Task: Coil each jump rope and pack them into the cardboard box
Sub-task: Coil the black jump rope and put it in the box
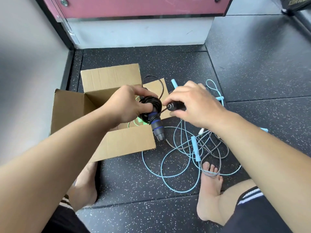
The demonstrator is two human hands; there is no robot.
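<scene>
- The left hand has its grip closed around the black jump rope, whose cord is wound in a tight coil about a black handle with blue bands. That handle points down and toward the person.
- The right hand pinches the rope's second black handle just beside the coil. A short length of cord joins the two, and one loose loop arches above the hands.
- Both hands hover over the right side of the open cardboard box, which stands on the floor with its flaps spread. A green rope lies inside.
- To the right of the box, light-blue ropes and a grey rope sprawl tangled together. One loop crosses the toes of a bare right foot.
- The floor is dark rubber matting flecked with white, laid in seamed tiles.
- A grey wall stands at left. A pink panel with a dark frame runs along the back.
- A black object in the far right corner carries yellowish lettering, too cut off to read.
</scene>
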